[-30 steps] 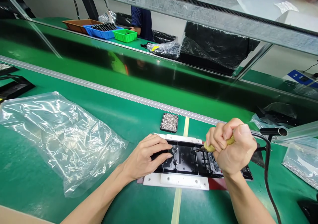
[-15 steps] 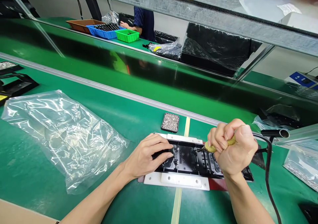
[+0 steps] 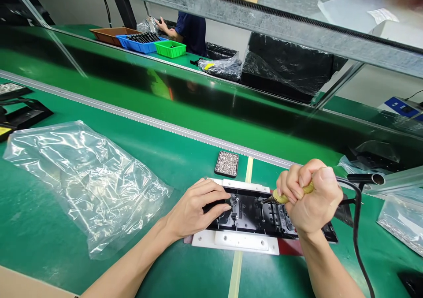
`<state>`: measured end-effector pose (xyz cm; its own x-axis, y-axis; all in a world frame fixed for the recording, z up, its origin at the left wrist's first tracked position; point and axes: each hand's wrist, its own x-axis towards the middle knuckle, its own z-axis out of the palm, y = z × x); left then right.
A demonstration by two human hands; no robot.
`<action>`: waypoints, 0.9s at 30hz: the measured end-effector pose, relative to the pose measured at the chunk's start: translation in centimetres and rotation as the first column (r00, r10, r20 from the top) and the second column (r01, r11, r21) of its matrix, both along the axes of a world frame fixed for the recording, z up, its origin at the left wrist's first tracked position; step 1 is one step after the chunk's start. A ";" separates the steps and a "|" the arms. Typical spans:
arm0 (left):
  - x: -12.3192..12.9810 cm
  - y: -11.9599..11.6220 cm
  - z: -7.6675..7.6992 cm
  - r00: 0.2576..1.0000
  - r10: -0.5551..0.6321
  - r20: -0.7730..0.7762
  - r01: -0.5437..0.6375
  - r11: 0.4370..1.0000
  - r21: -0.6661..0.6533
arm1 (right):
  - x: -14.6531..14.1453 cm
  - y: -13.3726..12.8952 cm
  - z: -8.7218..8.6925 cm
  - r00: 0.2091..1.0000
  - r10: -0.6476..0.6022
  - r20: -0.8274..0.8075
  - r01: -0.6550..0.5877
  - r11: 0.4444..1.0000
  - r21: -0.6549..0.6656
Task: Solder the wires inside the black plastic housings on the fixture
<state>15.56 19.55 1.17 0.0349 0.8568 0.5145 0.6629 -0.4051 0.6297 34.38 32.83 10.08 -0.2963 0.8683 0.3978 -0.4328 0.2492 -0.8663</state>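
A black plastic housing (image 3: 246, 214) lies in a white fixture (image 3: 236, 241) on the green bench, its ribs and small posts facing up. My left hand (image 3: 194, 207) rests on the housing's left end, thumb and fingers curled around a black part there. In a fist, my right hand (image 3: 309, 196) grips the yellow handle of a soldering iron (image 3: 279, 196), tilted with its tip down against the middle of the housing. Its black cord (image 3: 357, 227) trails off to the right. Just behind the fixture stands a small black tray (image 3: 227, 163) full of tiny metal pieces.
A clear plastic bag (image 3: 89, 183) lies flat at left. A metal tube holder (image 3: 366, 179) stands right of my right hand, near a bag of small parts (image 3: 403, 221). Across the green divider, a co-worker (image 3: 191, 31) stands by blue (image 3: 139, 44) and green (image 3: 171, 49) bins.
Both my hands and the soldering iron keep their places on the housing. Across the bench, the co-worker's hand has risen towards the clear plastic wrapping.
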 end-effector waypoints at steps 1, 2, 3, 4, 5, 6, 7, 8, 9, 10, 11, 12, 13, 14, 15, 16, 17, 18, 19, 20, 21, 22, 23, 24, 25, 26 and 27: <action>0.0 0.0 0.0 1.000 0.001 0.002 -0.001 1.000 0.002 | 0.0 0.0 0.0 1.000 0.003 0.001 -0.003 1.000 -0.003; 0.0 0.0 0.0 1.000 0.001 0.004 -0.001 1.000 0.004 | 0.0 0.0 0.0 1.000 0.003 -0.002 -0.003 1.000 -0.002; 0.0 0.1 0.0 1.000 0.001 0.005 -0.001 1.000 0.005 | 0.0 -0.1 0.1 1.000 0.005 -0.004 -0.005 1.000 -0.002; 0.0 0.1 0.0 1.000 -0.001 0.005 0.001 1.000 0.005 | -0.1 -0.1 0.1 1.000 0.008 -0.005 -0.008 1.000 -0.005; 0.0 0.1 0.0 1.000 -0.002 0.006 0.002 1.000 0.007 | -0.1 -0.1 0.1 1.000 0.012 -0.005 -0.012 1.000 -0.007; 0.0 0.1 -0.1 1.000 -0.004 0.005 0.004 1.000 0.009 | -0.2 -0.1 0.1 1.000 0.015 -0.003 -0.015 1.000 -0.009; 0.0 0.1 -0.1 1.000 -0.006 0.005 0.006 1.000 0.011 | -0.2 -0.1 0.0 1.000 0.015 0.000 -0.015 1.000 -0.011; -0.1 0.1 -0.1 1.000 -0.007 0.005 0.007 1.000 0.012 | -0.2 -0.1 0.0 1.000 0.012 0.002 -0.012 1.000 -0.015; -0.1 0.0 -0.1 1.000 -0.009 0.006 0.009 1.000 0.012 | -0.2 -0.2 0.0 1.000 0.009 0.003 -0.009 1.000 -0.018; -0.1 0.0 -0.1 1.000 -0.011 0.006 0.011 1.000 0.011 | -0.2 -0.2 0.0 1.000 0.004 0.001 -0.004 1.000 -0.017; -0.1 0.0 -0.1 1.000 -0.012 0.007 0.012 1.000 0.008 | -0.2 -0.2 -0.1 1.000 0.002 0.001 -0.002 1.000 -0.018; -0.2 0.0 -0.1 1.000 -0.014 0.009 0.014 1.000 0.005 | -0.1 -0.2 -0.1 1.000 0.001 0.001 -0.001 1.000 -0.020; -0.2 0.0 -0.1 1.000 -0.014 0.009 0.014 1.000 0.003 | -0.1 -0.2 -0.1 1.000 0.000 0.000 0.000 1.000 -0.022; -0.2 0.0 0.0 1.000 -0.014 0.009 0.014 1.000 0.002 | -0.1 -0.2 -0.1 1.000 -0.001 0.000 0.001 1.000 -0.024; -0.2 0.0 0.0 1.000 -0.014 0.009 0.014 1.000 0.003 | -0.1 -0.2 -0.1 1.000 -0.003 0.001 0.003 1.000 -0.024; -0.2 0.1 0.0 1.000 -0.014 0.008 0.014 1.000 0.004 | -0.1 -0.2 -0.1 1.000 -0.004 0.001 0.004 1.000 -0.026; -0.1 0.1 0.0 1.000 -0.016 0.007 0.016 1.000 0.007 | -0.2 -0.2 -0.1 1.000 -0.003 0.000 0.003 1.000 -0.028; -0.1 0.0 0.0 1.000 -0.017 0.005 0.017 1.000 0.011 | -0.2 -0.2 -0.1 1.000 -0.002 -0.001 0.002 1.000 -0.029; -0.1 0.0 0.0 1.000 -0.018 0.007 0.018 1.000 0.013 | -0.2 -0.2 0.0 1.000 -0.002 -0.002 0.002 1.000 -0.030; -0.1 0.0 -0.1 1.000 -0.016 0.010 0.016 1.000 0.011 | -0.3 -0.2 0.0 1.000 -0.003 -0.003 0.003 1.000 -0.030; -0.1 0.0 -0.1 1.000 -0.014 0.015 0.014 1.000 0.006 | -0.3 -0.2 0.1 1.000 -0.006 -0.004 0.006 1.000 -0.029; -0.2 -0.1 -0.2 1.000 -0.011 0.020 0.012 1.000 -0.002 | -0.4 -0.3 0.1 1.000 -0.008 -0.004 0.008 1.000 -0.029; -0.2 -0.1 -0.2 1.000 -0.009 0.025 0.009 1.000 -0.011 | -0.4 -0.3 0.1 1.000 -0.010 -0.004 0.010 0.999 -0.030; -0.2 -0.1 -0.3 1.000 -0.008 0.026 0.008 1.000 -0.020 | -0.4 -0.4 0.1 1.000 -0.011 -0.005 0.011 0.999 -0.034; -0.2 -0.1 -0.3 1.000 -0.007 0.025 0.007 1.000 -0.023 | -0.3 -0.4 0.0 1.000 -0.010 -0.004 0.010 0.999 -0.040; -0.2 -0.1 -0.4 1.000 -0.006 0.024 0.006 1.000 -0.024 | -0.3 -0.4 0.0 1.000 -0.011 -0.004 0.010 0.999 -0.046; -0.3 -0.1 -0.4 1.000 -0.007 0.022 0.007 1.000 -0.022 | -0.3 -0.4 -0.1 1.000 -0.012 -0.004 0.012 0.999 -0.051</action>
